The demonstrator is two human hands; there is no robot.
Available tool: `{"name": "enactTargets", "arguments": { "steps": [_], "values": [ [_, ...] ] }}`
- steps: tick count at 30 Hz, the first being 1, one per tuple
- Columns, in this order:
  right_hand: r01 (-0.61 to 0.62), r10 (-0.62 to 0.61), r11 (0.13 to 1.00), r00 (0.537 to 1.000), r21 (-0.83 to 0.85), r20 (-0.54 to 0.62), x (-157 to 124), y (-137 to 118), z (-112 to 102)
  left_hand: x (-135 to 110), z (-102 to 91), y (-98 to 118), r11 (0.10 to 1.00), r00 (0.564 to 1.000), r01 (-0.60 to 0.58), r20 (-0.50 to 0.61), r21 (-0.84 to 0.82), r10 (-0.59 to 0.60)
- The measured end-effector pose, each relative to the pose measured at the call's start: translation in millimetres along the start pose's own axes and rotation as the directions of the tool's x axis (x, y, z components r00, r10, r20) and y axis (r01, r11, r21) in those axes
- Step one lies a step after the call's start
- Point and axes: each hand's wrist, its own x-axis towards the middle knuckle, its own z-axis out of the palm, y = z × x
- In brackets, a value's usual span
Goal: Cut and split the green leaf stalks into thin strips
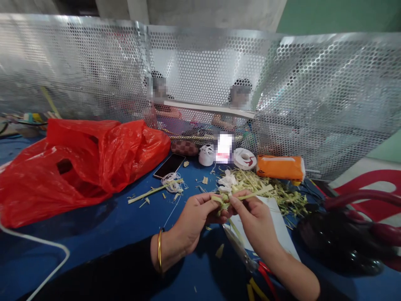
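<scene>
Both of my hands meet over the blue table, closed around a small bundle of pale green plant strips (223,202). My left hand (196,219) pinches it from the left, thumb on top. From the right, my right hand (255,217) grips the same strips with thumb and fingers, and one flat strip end (261,191) sticks out past it. Red-handled scissors (239,248) lie below my right wrist, beside a white sheet (275,217). A heap of shredded green strips (282,194) is just beyond. My fingers hide part of the bundle.
A red plastic bag (103,159) fills the left side. Behind my hands are a dark phone (169,166), tangled white string (172,182), a white spool (245,159) and an orange packet (281,168). A shiny black object (338,244) stands right. A perforated metal screen (203,71) separates two people opposite.
</scene>
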Motion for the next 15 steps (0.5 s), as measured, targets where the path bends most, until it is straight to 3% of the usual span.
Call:
{"name": "enactTargets", "arguments": {
  "steps": [3, 7, 11, 15],
  "values": [
    [-0.063, 0.062, 0.997, 0.998, 0.042, 0.015, 0.5, 3.6, 2.1, -0.1, -0.7, 2.0, 1.000, 0.998, -0.013, 0.057, -0.002, 0.013],
    [-0.045, 0.046, 0.998, 0.999, 0.034, -0.006, -0.3, 6.7, 3.0, -1.5, 0.6, 3.1, 0.996, 0.994, -0.069, 0.084, 0.063, 0.064],
    [0.003, -0.005, 0.999, 1.000, 0.053, 0.028, -0.7, 5.9, 4.6, -1.3, 2.0, 2.1, 0.987, 0.996, -0.081, -0.015, 0.141, 0.083],
    [0.110, -0.110, 0.993, 0.994, -0.037, -0.009, 0.3, 1.9, 2.7, 0.9, 0.4, 1.4, 0.991, 0.994, -0.039, -0.100, 0.131, 0.052]
  ]
}}
